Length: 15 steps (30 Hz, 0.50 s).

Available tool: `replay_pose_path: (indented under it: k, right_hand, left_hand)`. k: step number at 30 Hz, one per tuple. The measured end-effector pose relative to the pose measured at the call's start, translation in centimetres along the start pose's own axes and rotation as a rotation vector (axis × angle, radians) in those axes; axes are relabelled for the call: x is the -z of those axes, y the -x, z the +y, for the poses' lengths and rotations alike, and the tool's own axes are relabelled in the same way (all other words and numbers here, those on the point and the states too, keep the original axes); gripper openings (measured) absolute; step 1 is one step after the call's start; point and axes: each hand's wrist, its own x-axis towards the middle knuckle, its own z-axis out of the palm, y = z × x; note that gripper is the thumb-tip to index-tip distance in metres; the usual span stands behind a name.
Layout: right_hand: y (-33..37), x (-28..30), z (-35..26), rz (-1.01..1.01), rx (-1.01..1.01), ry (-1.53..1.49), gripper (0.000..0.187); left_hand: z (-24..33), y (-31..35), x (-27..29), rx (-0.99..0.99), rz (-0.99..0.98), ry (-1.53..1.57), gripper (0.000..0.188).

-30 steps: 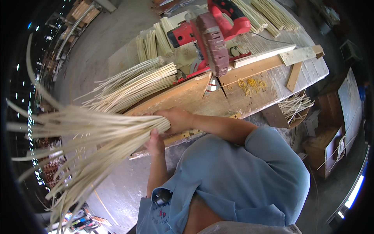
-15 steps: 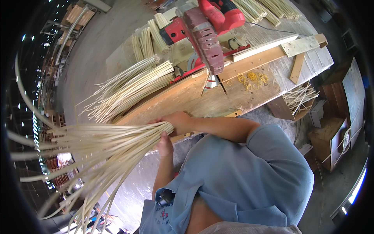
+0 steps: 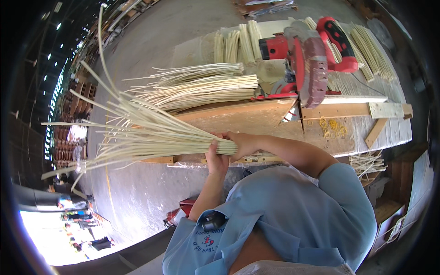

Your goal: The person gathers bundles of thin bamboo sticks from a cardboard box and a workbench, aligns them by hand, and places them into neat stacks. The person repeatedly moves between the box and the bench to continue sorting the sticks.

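Note:
A bundle of long, pale, thin canes [image 3: 169, 140] is held in front of me, over the near edge of the workbench. Its even end points right; the long loose ends fan out to the left and up. My left hand [image 3: 216, 160] grips it from below near the even end, thumb over the front. My right hand [image 3: 241, 145] wraps that end from the right, its fingers partly hidden behind the canes. A red and maroon power saw [image 3: 314, 68] stands on the bench beyond my right hand, its blade above a slot in the wooden board [image 3: 266, 117].
More cane bundles [image 3: 201, 89] lie on the bench left of the saw, with others [image 3: 371, 50] at the far right. Yellow rubber bands [image 3: 333, 128] are scattered on the board. A box of short cane offcuts [image 3: 369, 165] stands below the bench's right side.
My view has turned, so bench and saw sit further right. The bundle's loose ends have swung upward in the picture and gathered closer. Both hands still hold its even end.

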Motion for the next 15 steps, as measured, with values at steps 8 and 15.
replay_pose_path:
  k: [8, 15]
  right_hand:
    - [-1.9, 0.2, 2.0, -0.419, -0.113, -0.499, 0.067]
    - [-4.4, -1.9, 0.1, -0.072, 0.045, -0.088, 0.054]
  left_hand:
    - [-0.3, -0.6, 2.4, -0.054, -0.09, 0.136, 0.042]
    - [1.6, -2.3, 2.4, -0.165, -0.059, 0.168, 0.043]
